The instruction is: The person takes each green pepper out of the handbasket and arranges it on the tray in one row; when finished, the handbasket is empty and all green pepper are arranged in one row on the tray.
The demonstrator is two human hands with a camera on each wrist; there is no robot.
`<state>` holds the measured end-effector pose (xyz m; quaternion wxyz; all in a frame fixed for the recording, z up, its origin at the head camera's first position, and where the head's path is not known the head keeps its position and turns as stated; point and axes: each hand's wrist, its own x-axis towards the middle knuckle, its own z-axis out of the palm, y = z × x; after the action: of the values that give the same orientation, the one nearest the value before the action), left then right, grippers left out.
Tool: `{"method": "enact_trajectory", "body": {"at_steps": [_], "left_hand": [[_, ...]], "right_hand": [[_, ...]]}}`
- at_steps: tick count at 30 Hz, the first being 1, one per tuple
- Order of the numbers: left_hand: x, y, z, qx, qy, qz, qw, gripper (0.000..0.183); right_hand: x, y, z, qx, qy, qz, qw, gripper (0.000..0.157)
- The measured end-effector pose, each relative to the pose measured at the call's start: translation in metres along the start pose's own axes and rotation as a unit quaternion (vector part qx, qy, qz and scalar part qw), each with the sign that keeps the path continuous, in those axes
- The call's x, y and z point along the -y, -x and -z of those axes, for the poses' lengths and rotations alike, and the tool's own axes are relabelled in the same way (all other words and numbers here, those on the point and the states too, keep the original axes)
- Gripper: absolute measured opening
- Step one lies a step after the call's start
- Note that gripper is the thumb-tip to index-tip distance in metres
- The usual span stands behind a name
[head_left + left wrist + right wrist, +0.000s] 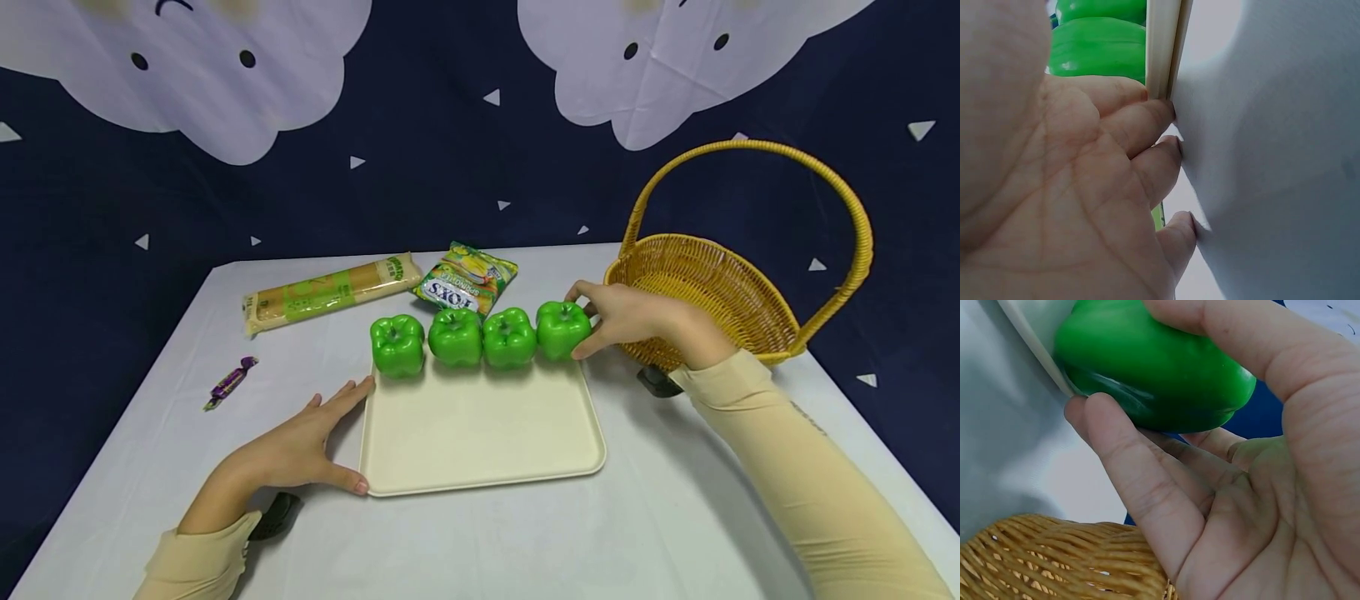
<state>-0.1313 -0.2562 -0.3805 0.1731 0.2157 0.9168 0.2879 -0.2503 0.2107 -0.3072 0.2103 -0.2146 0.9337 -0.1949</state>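
Several green bell peppers stand in a row along the far side of a cream tray (487, 429). The leftmost bell pepper (397, 346) sits a little apart from the others. At the right end, my right hand (633, 317) grips the last bell pepper (562, 330), thumb on the near side and fingers behind. That bell pepper (1154, 369) also shows between thumb and fingers in the right wrist view. My left hand (296, 446) rests with spread fingers against the tray's left edge. In the left wrist view its fingers (1141, 122) touch the tray's rim (1163, 47).
A wicker basket (675, 250) with a tall handle stands at the right, behind my right forearm. Behind the peppers lie a green snack bag (467, 279) and a long pack of noodles (330, 293). A purple wrapped candy (230, 383) lies at the left.
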Motion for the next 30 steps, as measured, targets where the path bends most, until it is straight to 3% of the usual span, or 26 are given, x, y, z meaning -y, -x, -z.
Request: {"method": "enact_trajectory", "body": {"at_steps": [30], "left_hand": [[-0.0002, 0.0010, 0.0005, 0.002, -0.002, -0.008, 1.0000, 0.144]], "right_hand": [[0.0000, -0.0026, -0.0041, 0.021, -0.016, 0.007, 1.000, 0.081]]}}
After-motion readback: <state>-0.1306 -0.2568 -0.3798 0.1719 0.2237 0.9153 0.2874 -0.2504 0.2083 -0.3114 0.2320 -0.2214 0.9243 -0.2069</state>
